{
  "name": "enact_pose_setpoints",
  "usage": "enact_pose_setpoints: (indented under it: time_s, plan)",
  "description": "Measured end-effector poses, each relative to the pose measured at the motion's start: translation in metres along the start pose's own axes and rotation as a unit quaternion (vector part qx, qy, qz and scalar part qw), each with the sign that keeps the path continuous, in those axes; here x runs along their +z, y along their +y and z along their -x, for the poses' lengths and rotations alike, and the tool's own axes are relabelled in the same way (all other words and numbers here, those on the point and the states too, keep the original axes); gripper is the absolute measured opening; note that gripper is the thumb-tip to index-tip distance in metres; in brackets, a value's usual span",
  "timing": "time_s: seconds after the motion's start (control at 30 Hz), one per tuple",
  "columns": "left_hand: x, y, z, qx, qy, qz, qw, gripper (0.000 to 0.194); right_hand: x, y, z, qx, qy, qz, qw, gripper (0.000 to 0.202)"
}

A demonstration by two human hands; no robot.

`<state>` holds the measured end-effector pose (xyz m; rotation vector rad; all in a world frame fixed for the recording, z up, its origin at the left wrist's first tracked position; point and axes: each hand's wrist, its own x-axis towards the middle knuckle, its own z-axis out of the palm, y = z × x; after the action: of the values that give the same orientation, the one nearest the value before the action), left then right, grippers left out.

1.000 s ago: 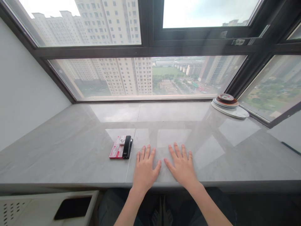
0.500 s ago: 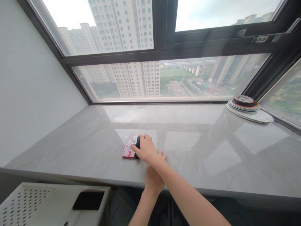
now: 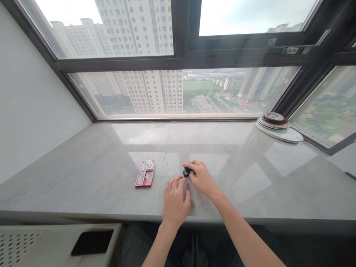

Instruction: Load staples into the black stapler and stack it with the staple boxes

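My right hand [image 3: 203,180] is closed around a small black stapler [image 3: 186,171], held low over the grey stone countertop [image 3: 97,185]. Only its near end shows; the fingers cover the rest. Just left of and nearer to me than the stapler, my left hand [image 3: 175,200] is open, palm down, thumb apart from the bent fingers, with nothing in it. Farther left lie several small red-and-white boxes [image 3: 144,178] in a close group, a small white one [image 3: 150,165] at their far right corner. Neither hand touches them.
A stack of round plates [image 3: 278,130] stands at the back right by the window frame [image 3: 178,63]. Below the counter at lower left is a white perforated surface [image 3: 50,244] with a black phone-like rectangle [image 3: 92,243]. A wall [image 3: 33,111] bounds the left side.
My right hand has moved right, taking the stapler away from the red-and-white boxes. My hands were crossed and are now uncrossed. The view has shifted slightly to the right.
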<state>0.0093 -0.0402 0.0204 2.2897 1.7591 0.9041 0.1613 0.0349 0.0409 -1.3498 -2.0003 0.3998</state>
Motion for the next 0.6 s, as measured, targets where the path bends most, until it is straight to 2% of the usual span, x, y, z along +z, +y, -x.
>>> enact_pose_setpoints:
  time_s: [0.1,0.23,0.33,0.4,0.5,0.6]
  plan:
    - [0.008,-0.001,-0.006,0.043,-0.044,-0.020,0.998,0.050,-0.001,0.004,0.017,0.027,0.063,0.004,0.998,0.042]
    - [0.016,-0.007,-0.015,0.070,-0.102,-0.025,0.992,0.056,0.014,-0.006,0.017,0.070,0.121,0.038,0.989,0.038]
    - [0.018,-0.010,-0.021,0.073,-0.107,-0.021,0.991,0.055,0.019,-0.012,0.008,0.083,0.148,0.011,0.985,0.031]
    - [0.019,-0.010,-0.024,0.067,-0.093,-0.018,0.993,0.055,0.014,-0.012,0.003,0.096,0.176,-0.056,0.978,0.030]
    - [0.020,-0.008,-0.025,0.060,-0.074,-0.012,0.995,0.053,-0.005,-0.003,-0.001,0.142,0.222,-0.202,0.943,0.033]
    - [0.022,-0.008,-0.024,0.059,-0.064,-0.006,0.996,0.052,-0.022,0.016,0.004,0.179,0.271,-0.333,0.885,0.038]
